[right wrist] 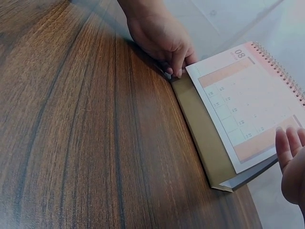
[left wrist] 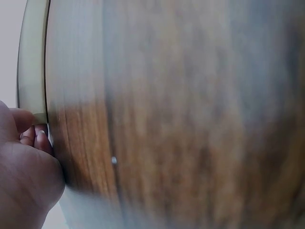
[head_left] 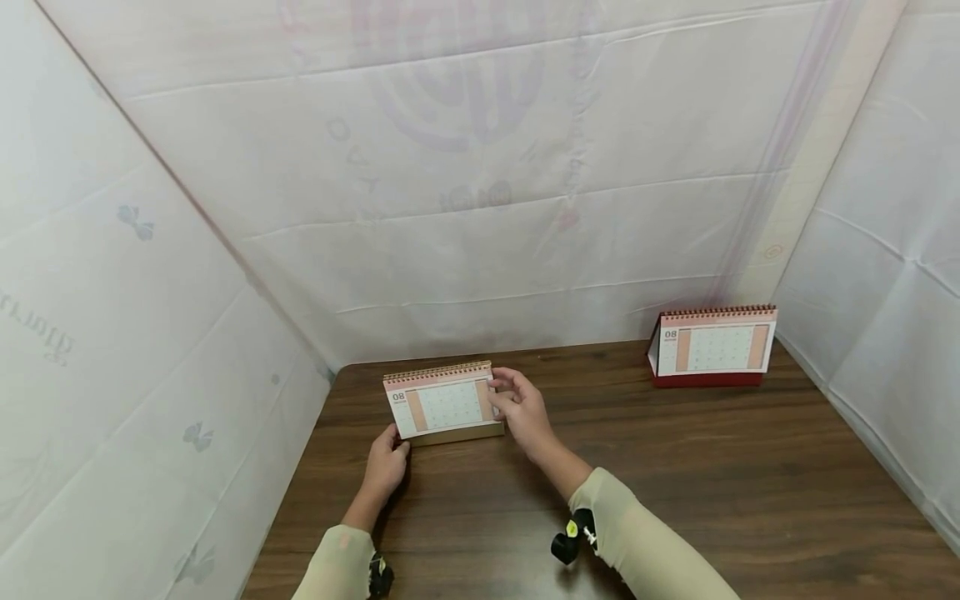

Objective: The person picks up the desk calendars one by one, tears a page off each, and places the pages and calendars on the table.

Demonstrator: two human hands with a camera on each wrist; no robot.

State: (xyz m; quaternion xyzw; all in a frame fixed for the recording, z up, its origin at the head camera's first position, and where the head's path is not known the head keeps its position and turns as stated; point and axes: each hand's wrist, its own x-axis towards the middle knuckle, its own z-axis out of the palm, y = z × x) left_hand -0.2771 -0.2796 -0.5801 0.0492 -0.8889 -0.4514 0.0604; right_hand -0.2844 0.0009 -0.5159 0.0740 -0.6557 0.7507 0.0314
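Observation:
A desk calendar (head_left: 450,404) with a pink-and-white page marked 08, a gold base and a spiral along its top stands tilted on the table, left of the middle. At its lower left corner my left hand (head_left: 386,462) pinches the gold base (right wrist: 198,124) between thumb and fingers; the left wrist view shows this hand at its left edge. My right hand (head_left: 525,412) holds the calendar's right edge, thumb and forefinger close together there. Several of its fingertips (right wrist: 284,145) show beside the page in the right wrist view, where the thumb is out of sight.
A second desk calendar (head_left: 720,350), with a red base and the same kind of page, stands at the table's back right. White cloth walls (head_left: 465,250) enclose the brown wooden table (head_left: 675,467) behind and on both sides.

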